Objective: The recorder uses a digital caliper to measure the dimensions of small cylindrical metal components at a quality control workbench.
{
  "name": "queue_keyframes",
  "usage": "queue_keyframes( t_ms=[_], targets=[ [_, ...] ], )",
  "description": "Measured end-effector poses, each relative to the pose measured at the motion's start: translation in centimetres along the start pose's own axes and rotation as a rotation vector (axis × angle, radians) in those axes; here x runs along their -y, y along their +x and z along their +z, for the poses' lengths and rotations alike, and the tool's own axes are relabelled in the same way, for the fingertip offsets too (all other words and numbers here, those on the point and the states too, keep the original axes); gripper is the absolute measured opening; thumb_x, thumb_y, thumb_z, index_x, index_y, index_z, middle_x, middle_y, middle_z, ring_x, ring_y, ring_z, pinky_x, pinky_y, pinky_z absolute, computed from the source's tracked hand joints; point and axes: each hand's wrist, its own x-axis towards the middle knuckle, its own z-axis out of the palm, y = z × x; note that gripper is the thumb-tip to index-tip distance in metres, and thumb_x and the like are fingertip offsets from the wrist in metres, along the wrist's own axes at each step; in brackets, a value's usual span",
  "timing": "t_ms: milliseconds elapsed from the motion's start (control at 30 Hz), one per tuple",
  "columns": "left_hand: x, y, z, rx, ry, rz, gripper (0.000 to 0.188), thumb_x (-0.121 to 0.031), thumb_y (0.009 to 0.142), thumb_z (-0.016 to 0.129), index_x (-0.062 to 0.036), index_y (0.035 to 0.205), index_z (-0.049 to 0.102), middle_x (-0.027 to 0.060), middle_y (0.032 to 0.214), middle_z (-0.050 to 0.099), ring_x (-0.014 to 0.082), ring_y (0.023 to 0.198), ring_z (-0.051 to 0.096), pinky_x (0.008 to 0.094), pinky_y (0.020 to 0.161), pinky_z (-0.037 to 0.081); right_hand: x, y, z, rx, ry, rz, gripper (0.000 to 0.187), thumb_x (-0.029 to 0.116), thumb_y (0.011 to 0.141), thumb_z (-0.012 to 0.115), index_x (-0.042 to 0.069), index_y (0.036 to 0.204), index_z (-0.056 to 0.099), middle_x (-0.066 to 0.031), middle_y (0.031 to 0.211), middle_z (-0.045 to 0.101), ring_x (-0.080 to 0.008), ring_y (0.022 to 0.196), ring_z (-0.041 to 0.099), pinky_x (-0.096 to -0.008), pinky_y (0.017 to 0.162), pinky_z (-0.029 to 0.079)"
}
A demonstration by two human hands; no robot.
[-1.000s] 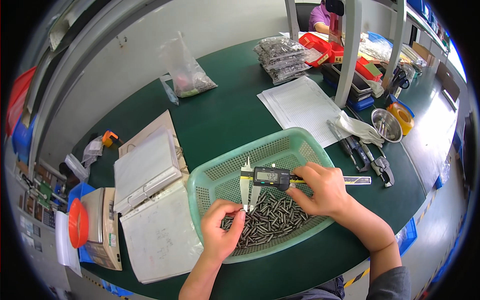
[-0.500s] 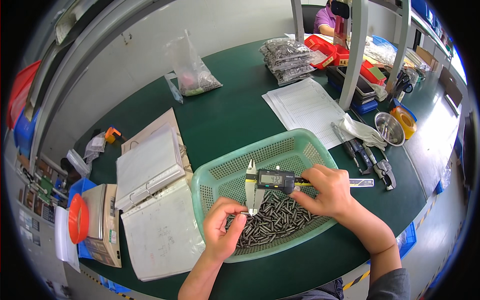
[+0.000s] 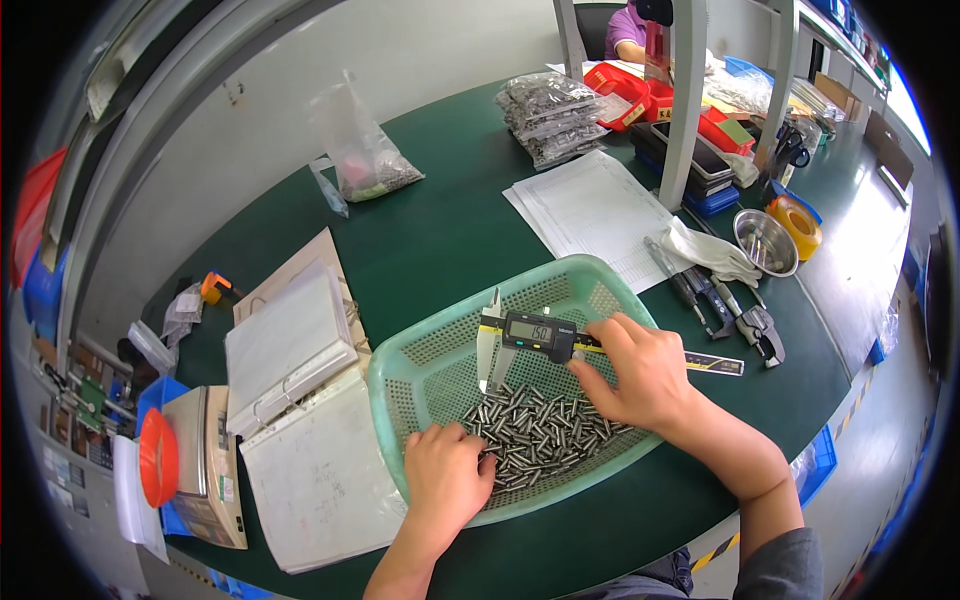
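Note:
My right hand (image 3: pixel 648 372) grips a digital caliper (image 3: pixel 540 333) by its beam, thumb below the slide. The caliper is held tilted over a green plastic basket (image 3: pixel 400 355), its jaws parted with nothing visible between them. Many short metal pins (image 3: pixel 540 430) lie heaped in the basket's near part. My left hand (image 3: pixel 447 470) is down at the basket's near left side, at the edge of the heap. Its fingers are curled and their tips are hidden, so anything held there does not show.
An open ring binder (image 3: pixel 290 345) lies left of the basket, with a scale (image 3: pixel 215 460) beyond it. Paper sheets (image 3: pixel 590 215), more measuring tools (image 3: pixel 755 330), a white glove (image 3: pixel 710 248) and a metal bowl (image 3: pixel 765 243) sit to the right. A person (image 3: pixel 628 30) is at the far end.
My left hand has left the caliper jaws, where it held a metal pin, and dropped to the heap. The caliper has tilted, shifted slightly left, and its jaws are wider apart.

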Motion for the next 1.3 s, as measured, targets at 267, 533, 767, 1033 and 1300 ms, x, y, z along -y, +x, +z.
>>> queue_keyframes(
  t_ms=[267, 533, 767, 1033, 1300],
  targets=[
    [0.31, 0.48, 0.32, -0.043, -0.150, 0.028, 0.007, -0.006, 0.065, 0.067, -0.0027, 0.066, 0.061, 0.0069, 0.064, 0.059, 0.0255, 0.058, 0.057, 0.0368, 0.055, 0.043, -0.03, 0.53, -0.23, -0.063, 0.079, -0.181, 0.031, 0.020, 0.072, 0.070, 0.003, 0.093, 0.056, -0.0062, 0.073, 0.053, -0.0228, 0.053, 0.055, -0.0321, 0.046, 0.042],
    [-0.08, 0.29, 0.37, -0.127, -1.021, -0.288, 0.011, -0.001, 0.074, 0.068, 0.0010, 0.080, 0.058, 0.0069, 0.074, 0.063, 0.0136, 0.069, 0.061, 0.0248, 0.066, 0.048, 0.10, 0.16, -0.40, 0.108, 0.110, -0.176, 0.030, 0.021, 0.074, 0.068, 0.003, 0.094, 0.055, -0.0077, 0.073, 0.052, -0.0246, 0.054, 0.056, -0.0339, 0.047, 0.043],
    [0.45, 0.48, 0.43, -0.299, -0.973, -0.092, 0.014, 0.000, 0.072, 0.069, 0.0012, 0.081, 0.057, 0.0063, 0.076, 0.060, 0.0130, 0.068, 0.058, 0.0251, 0.064, 0.047, -0.01, 0.19, -0.49, 0.152, 0.143, -0.193, 0.029, 0.022, 0.074, 0.067, 0.003, 0.093, 0.056, -0.0082, 0.073, 0.053, -0.0253, 0.053, 0.056, -0.0339, 0.047, 0.044],
    [0.62, 0.54, 0.26, -0.243, -1.050, -0.082, 0.016, 0.002, 0.070, 0.069, 0.0004, 0.080, 0.058, 0.0057, 0.078, 0.060, 0.0119, 0.072, 0.056, 0.0238, 0.067, 0.046, 0.24, 0.26, -0.48, 0.144, 0.127, -0.208, 0.030, 0.023, 0.075, 0.067, 0.003, 0.094, 0.057, -0.0074, 0.073, 0.053, -0.0246, 0.053, 0.056, -0.0334, 0.047, 0.044],
    [0.75, 0.23, -0.15, -0.121, -1.499, -0.197, 0.016, 0.005, 0.077, 0.066, 0.0035, 0.091, 0.059, 0.0067, 0.088, 0.062, 0.0115, 0.080, 0.059, 0.0251, 0.075, 0.048, 0.11, 0.18, -0.31, 0.079, 0.151, -0.218, 0.030, 0.022, 0.074, 0.069, 0.003, 0.093, 0.057, -0.0070, 0.072, 0.052, -0.0231, 0.053, 0.055, -0.0327, 0.047, 0.044]
  ],
)
